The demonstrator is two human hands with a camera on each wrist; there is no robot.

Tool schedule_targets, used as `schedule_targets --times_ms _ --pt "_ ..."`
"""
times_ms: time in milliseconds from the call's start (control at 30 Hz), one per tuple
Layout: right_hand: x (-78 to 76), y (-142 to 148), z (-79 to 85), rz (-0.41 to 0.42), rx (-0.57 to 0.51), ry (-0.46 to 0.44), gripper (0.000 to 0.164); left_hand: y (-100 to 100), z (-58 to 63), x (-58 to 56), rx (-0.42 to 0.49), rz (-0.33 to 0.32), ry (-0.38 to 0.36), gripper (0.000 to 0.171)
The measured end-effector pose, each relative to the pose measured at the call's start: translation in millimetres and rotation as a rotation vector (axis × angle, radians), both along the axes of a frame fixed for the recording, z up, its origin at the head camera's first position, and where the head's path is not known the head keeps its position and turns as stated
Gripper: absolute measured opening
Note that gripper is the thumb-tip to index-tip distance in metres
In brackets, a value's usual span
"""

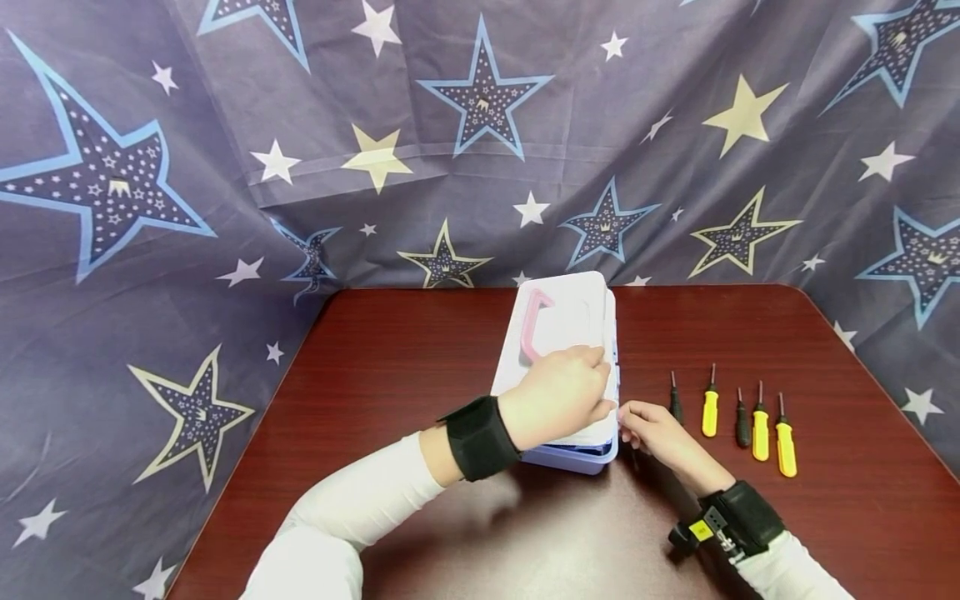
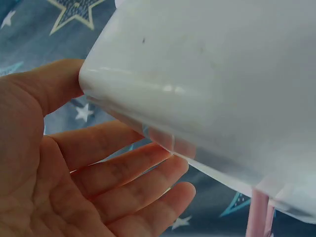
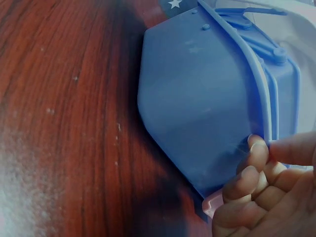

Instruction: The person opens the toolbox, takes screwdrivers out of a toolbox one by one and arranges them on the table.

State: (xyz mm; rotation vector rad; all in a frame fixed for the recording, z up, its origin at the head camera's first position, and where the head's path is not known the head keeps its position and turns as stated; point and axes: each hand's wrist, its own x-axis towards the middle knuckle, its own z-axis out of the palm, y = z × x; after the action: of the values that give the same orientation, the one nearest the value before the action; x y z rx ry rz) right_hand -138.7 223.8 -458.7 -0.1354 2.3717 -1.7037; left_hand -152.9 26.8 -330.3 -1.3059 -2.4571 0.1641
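Note:
A toolbox with a blue base and a white lid stands on the table, its pink handle on top. Blue inner parts show past the rim in the right wrist view, and the lid sits askew over the base. My left hand reaches across the lid; its thumb touches a corner while the extended fingers lie along the edge. At the base's right side, my right hand pinches the blue rim between thumb and index finger. Just below those fingers is a pink latch.
To the right lie several screwdrivers in a loose row, among them a yellow-handled screwdriver and a black-handled screwdriver. The dark red table ends at a star-patterned curtain behind and on both sides.

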Motion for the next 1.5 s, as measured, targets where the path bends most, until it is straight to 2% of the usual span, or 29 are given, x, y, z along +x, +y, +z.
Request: schedule_targets --times_ms 133,300,533,633,733,833,933,1033,1167,1300,1400,1500 --pt "-0.6 -2 -0.9 0.023 -0.028 0.002 0.025 9 -13.7 2.8 -0.035 -0.011 0.057 0.033" --pt "-2.0 -3 -1.2 0.051 -0.095 -0.019 0.025 15 -28.1 4.2 -0.085 -0.019 0.066 0.034" --pt "-5.4 0 0.2 0.064 -0.188 -0.042 0.027 14 -31.6 3.3 -0.063 -0.016 0.091 0.04" --pt "-6.9 0 1.8 0.059 -0.177 -0.048 0.025 13 -30.4 1.5 -0.066 -0.017 0.049 0.038" --pt "-7.0 -1 0.7 0.042 -0.146 -0.055 0.024 8 -26.7 0.5 -0.033 -0.017 -0.035 0.033" --pt "-6.9 -1 -2.1 0.027 -0.112 -0.051 0.025 -6 -17.3 -1.5 0.04 -0.01 -0.126 0.029" --pt "-8.0 4 -2.7 0.013 -0.08 -0.038 0.027 -27 -2.7 -7.4 0.145 0.032 -0.175 0.034" --pt "-12.7 10 -1.2 -0.027 -0.032 -0.013 0.028 -55 9.8 -20.9 0.277 0.09 -0.21 0.039" --pt "-24.6 16 0.3 -0.063 0.048 0.06 0.029 -93 11.2 -44.3 0.452 0.193 -0.268 0.039" --pt "-36.9 19 -2.6 -0.069 0.171 0.144 0.039 -126 -6.9 -67.2 0.589 0.29 -0.332 0.04" --pt "-45.1 18 -8.2 -0.051 0.304 0.221 0.05 -145 -28.6 -81.4 0.681 0.337 -0.352 0.04" --pt "-51.5 17 -15.2 -0.014 0.442 0.287 0.063 -157 -52.6 -91.9 0.774 0.352 -0.358 0.039"
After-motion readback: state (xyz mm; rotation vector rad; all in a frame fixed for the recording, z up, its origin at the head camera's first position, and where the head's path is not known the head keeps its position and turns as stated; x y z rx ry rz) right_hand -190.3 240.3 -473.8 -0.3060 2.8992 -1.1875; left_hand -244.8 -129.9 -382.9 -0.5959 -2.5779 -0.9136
